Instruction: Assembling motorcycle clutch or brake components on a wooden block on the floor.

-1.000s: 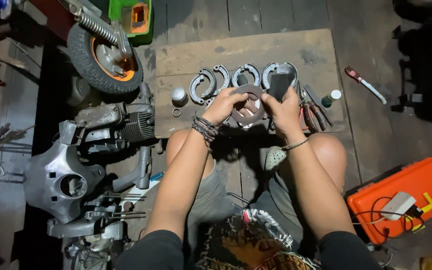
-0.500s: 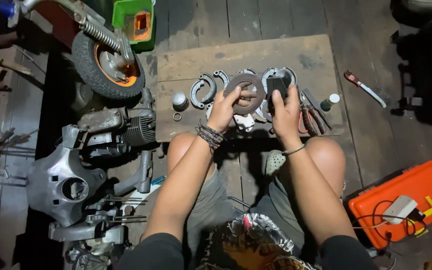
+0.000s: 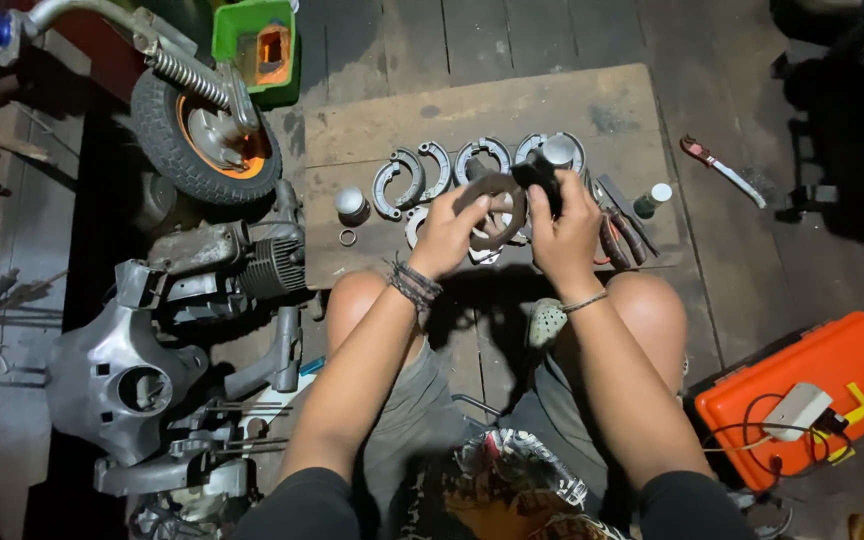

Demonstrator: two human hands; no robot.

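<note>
I sit cross-legged in front of a wooden board [image 3: 552, 105]. My left hand [image 3: 449, 232] grips the left rim of a dark round metal ring part [image 3: 493, 187], holding it just above the board. My right hand [image 3: 569, 232] holds the ring's right side together with a dark tool [image 3: 544, 168] that has a shiny round end. Several curved brake shoes [image 3: 439, 166] lie in a row on the board just beyond my hands. More small metal parts lie under the ring, mostly hidden by my hands.
On the board lie a metal cap [image 3: 352, 205], a small ring [image 3: 348, 237], pliers [image 3: 620, 238] and a small bottle [image 3: 652, 198]. A red-handled wrench [image 3: 720, 168] lies to the right, an orange case [image 3: 820, 385] near right. Left: a wheel [image 3: 202, 135], engine [image 3: 242, 265], grey cover [image 3: 112, 375].
Both hands have lifted the round part off the board and turned it so its open ring shape faces up. The right hand keeps the dark tool against it.
</note>
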